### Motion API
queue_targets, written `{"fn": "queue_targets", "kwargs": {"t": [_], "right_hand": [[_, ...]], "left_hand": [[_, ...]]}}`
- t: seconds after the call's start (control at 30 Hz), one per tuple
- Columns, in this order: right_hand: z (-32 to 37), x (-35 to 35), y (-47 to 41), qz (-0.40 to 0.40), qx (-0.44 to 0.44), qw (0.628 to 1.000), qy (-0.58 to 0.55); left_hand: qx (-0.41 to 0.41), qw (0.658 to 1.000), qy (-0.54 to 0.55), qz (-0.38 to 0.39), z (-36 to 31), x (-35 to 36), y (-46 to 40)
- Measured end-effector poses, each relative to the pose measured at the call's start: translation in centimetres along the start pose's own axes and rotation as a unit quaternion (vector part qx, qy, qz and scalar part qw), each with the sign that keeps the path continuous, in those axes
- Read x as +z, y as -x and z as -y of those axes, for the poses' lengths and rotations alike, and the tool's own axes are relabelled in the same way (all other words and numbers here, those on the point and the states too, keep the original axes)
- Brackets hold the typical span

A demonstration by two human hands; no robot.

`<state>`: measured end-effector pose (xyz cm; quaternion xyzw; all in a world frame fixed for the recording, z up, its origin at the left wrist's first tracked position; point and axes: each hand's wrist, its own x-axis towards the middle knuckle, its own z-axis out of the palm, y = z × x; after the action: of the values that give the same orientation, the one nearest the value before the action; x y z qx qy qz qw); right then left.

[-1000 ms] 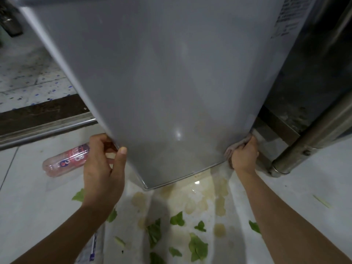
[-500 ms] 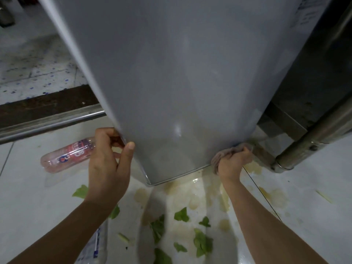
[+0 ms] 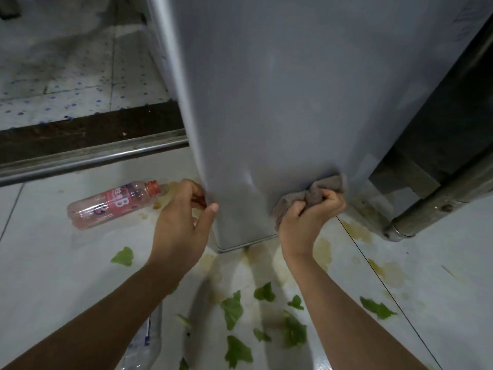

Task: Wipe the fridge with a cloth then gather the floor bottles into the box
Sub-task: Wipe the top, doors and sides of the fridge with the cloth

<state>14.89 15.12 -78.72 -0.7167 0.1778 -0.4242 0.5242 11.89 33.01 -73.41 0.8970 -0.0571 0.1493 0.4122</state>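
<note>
The grey fridge door (image 3: 280, 102) fills the upper middle of the view. My left hand (image 3: 181, 225) grips the door's lower left edge, fingers curled behind it and thumb on the front. My right hand (image 3: 306, 220) clutches a crumpled grey-brown cloth (image 3: 317, 192) and presses it against the door's lower right corner. A pink-labelled plastic bottle (image 3: 114, 204) lies on its side on the floor left of the door. A clear plastic bottle (image 3: 144, 345) lies under my left forearm, partly hidden. No box is in view.
Green leaf scraps (image 3: 234, 308) and yellowish spill stains (image 3: 322, 249) are scattered on the white tiled floor (image 3: 53, 263). A metal door rail (image 3: 93, 158) runs across the left. A steel leg and frame (image 3: 440, 201) stand at the right.
My right hand has moved the cloth left from the door's right edge onto its lower front corner. The view has shifted, with the door now further right and the pink bottle more exposed.
</note>
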Motion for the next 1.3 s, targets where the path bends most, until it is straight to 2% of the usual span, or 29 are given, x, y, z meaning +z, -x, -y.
{"fn": "queue_targets", "kwargs": {"t": [0.1,0.2,0.27,0.33,0.4,0.47,0.63,0.77,0.83,0.93,1.07,1.13,1.2,1.3], "right_hand": [[-2.2,0.0,1.2,0.015,0.059,0.997,0.053],[-2.4,-0.2,1.1,0.029,0.179,0.980,0.080],[-1.8,-0.3,0.2,0.007,0.186,0.977,0.105],[0.3,-0.6,0.2,0.028,0.142,0.985,0.095],[2.0,-0.4,0.9,0.052,0.040,0.995,0.077],[3.4,0.0,2.2,0.068,-0.007,0.997,0.047],[2.3,1.5,4.4,0.043,-0.003,0.996,0.073],[-1.2,0.9,5.8,0.109,0.141,0.980,0.086],[-1.7,0.3,5.8,0.153,0.164,0.967,0.118],[0.3,0.1,6.2,0.153,0.102,0.981,0.058],[4.2,1.9,7.6,0.078,-0.010,0.997,0.002],[3.9,2.4,8.1,0.070,-0.049,0.996,0.022],[2.4,2.3,8.9,0.097,-0.066,0.991,0.059],[0.7,2.0,10.0,0.130,-0.040,0.985,0.107]], "left_hand": [[-0.006,1.000,-0.008,0.010,0.4,0.1,-0.3],[-0.005,1.000,-0.009,0.022,0.3,-0.4,-0.3],[0.003,0.999,-0.007,0.033,0.1,-0.7,-0.4],[-0.009,0.999,0.010,0.049,-0.1,-1.0,-0.7],[-0.026,0.997,0.038,0.064,-0.1,-1.6,-0.9],[-0.033,0.995,0.054,0.078,0.3,-1.9,-1.1],[-0.040,0.990,0.088,0.100,1.1,-2.2,-1.5],[-0.039,0.988,0.110,0.102,1.1,-2.0,-1.4],[-0.033,0.989,0.102,0.099,1.1,-2.1,-1.5],[-0.033,0.989,0.105,0.101,1.1,-2.3,-1.7],[-0.025,0.987,0.103,0.119,1.1,-2.6,-2.1],[-0.014,0.986,0.100,0.130,1.4,-2.9,-2.4],[-0.006,0.985,0.096,0.145,1.8,-3.2,-2.5],[0.002,0.984,0.086,0.159,2.2,-3.5,-2.4]]}}
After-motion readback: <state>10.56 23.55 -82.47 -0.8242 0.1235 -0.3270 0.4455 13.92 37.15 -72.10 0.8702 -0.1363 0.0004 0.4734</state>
